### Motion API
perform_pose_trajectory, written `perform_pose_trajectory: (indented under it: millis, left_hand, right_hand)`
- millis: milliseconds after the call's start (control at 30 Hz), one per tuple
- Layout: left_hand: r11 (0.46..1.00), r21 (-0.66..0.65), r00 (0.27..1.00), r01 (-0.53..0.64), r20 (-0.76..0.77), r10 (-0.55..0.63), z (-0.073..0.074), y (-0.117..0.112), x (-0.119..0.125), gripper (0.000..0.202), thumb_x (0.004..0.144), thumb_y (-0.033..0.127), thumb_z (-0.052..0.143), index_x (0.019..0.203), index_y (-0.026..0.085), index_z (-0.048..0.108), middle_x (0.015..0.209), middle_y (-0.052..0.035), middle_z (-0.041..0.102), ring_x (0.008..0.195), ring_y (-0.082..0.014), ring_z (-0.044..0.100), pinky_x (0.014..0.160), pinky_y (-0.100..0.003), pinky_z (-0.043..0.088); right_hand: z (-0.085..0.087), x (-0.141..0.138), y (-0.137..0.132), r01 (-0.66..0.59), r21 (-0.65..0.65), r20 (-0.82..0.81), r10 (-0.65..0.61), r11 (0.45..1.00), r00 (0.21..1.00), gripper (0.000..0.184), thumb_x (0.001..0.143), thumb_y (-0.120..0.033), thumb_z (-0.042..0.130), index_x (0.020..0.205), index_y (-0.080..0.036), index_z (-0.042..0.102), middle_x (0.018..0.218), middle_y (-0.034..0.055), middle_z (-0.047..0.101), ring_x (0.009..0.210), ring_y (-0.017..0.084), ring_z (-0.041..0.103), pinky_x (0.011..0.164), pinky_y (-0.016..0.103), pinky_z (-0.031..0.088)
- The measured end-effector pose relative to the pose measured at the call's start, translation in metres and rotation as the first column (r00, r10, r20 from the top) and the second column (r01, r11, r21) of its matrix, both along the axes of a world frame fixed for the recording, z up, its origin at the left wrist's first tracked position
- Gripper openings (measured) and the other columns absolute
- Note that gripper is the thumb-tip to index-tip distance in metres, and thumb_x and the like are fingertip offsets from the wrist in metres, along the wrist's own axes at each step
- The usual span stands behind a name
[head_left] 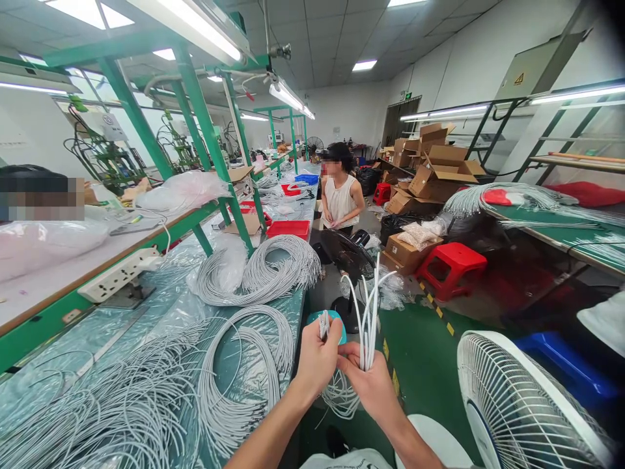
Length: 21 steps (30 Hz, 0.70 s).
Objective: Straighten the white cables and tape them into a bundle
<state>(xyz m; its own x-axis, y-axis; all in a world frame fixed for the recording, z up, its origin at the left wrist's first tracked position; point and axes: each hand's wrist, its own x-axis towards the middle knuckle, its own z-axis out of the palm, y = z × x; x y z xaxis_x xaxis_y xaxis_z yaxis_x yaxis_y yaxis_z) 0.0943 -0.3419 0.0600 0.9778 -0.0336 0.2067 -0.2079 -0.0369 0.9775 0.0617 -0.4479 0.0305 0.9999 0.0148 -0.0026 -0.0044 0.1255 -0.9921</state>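
My left hand (319, 352) is closed around a small bundle of white cable ends that poke out above its fingers. Close beside it, my right hand (366, 371) grips several white cables (370, 312), whose free ends stand up and fan apart. Loops of cable (340, 397) hang below both hands. Left of my hands, coiled grey-white cables (239, 378) lie on the bench. A larger loose heap of cables (127, 391) spreads toward the bench's near left, and further coils (280, 264) rest behind.
A white fan (522, 397) stands close at right, with a black fan (346, 251) ahead. A person (342, 192) faces the bench beyond. There are a red stool (452, 268), cardboard boxes (434, 172), a red tray (288, 229) and a power strip (120, 273).
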Motion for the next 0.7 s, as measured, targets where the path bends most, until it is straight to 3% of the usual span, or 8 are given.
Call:
perform_pose_trajectory:
  millis: [167,267,367,467,567,700]
  left_hand:
    - [0.984,-0.174,0.999,0.022,-0.043,-0.03,-0.005,-0.001,0.001,0.049,0.093,0.054,0.044,0.06,0.021,0.031,0.056,0.0061,0.027,0.052,-0.0083,0.024,0.048,-0.024,0.022]
    - [0.966,-0.258,0.999,-0.006,-0.038,-0.004,0.0,0.002,0.005,0.052,0.093,0.056,0.042,0.057,0.019,0.038,0.052,0.0047,0.034,0.049,-0.0079,0.031,0.048,-0.023,0.028]
    - [0.928,-0.372,0.996,-0.01,-0.085,-0.023,0.006,0.006,0.01,0.053,0.092,0.058,0.043,0.058,0.018,0.044,0.05,0.005,0.036,0.044,-0.0068,0.032,0.046,-0.022,0.03]
    - [0.887,-0.461,0.976,0.02,-0.183,-0.117,0.006,0.006,0.013,0.053,0.085,0.062,0.055,0.059,0.02,0.037,0.05,0.0093,0.025,0.04,-0.0039,0.02,0.039,-0.019,0.017]
    - [0.905,-0.411,0.941,0.11,-0.249,-0.227,0.004,0.002,0.013,0.052,0.082,0.065,0.057,0.063,0.018,0.044,0.048,0.0113,0.02,0.04,-0.0032,0.014,0.038,-0.018,0.012]
    - [0.953,-0.271,0.951,0.133,-0.236,-0.2,0.002,-0.003,0.01,0.051,0.078,0.064,0.061,0.065,0.015,0.055,0.042,0.0111,0.023,0.039,-0.0035,0.017,0.039,-0.019,0.015]
  right_hand:
    - [-0.005,-0.003,0.003,-0.059,0.015,-0.016,0.059,0.998,0.998,0.046,0.074,-0.059,0.072,0.081,-0.013,0.066,0.05,-0.008,0.03,0.047,0.006,0.02,0.044,0.024,0.013]
    - [-0.007,-0.007,-0.002,-0.091,0.129,-0.037,0.096,0.988,0.995,0.049,0.083,-0.066,0.058,0.087,-0.017,0.06,0.051,-0.0105,0.021,0.044,0.006,0.014,0.041,0.022,0.012]
    - [-0.008,-0.011,-0.008,-0.177,0.224,-0.034,0.189,0.958,0.981,0.054,0.087,-0.07,0.045,0.077,-0.018,0.055,0.051,-0.011,0.016,0.045,0.006,0.009,0.041,0.022,0.009]
    - [-0.01,-0.016,-0.011,-0.231,0.193,-0.046,0.244,0.954,0.969,0.059,0.088,-0.072,0.042,0.065,-0.018,0.049,0.049,-0.0101,0.019,0.043,0.006,0.012,0.042,0.023,0.01]
    - [-0.012,-0.021,-0.011,-0.239,0.135,-0.097,0.253,0.962,0.963,0.061,0.085,-0.075,0.043,0.062,-0.019,0.046,0.05,-0.0092,0.023,0.044,0.006,0.016,0.042,0.023,0.013]
    - [-0.014,-0.024,-0.012,-0.256,0.055,-0.159,0.262,0.965,0.952,0.061,0.08,-0.077,0.048,0.064,-0.019,0.048,0.05,-0.0086,0.027,0.045,0.007,0.022,0.043,0.024,0.017]
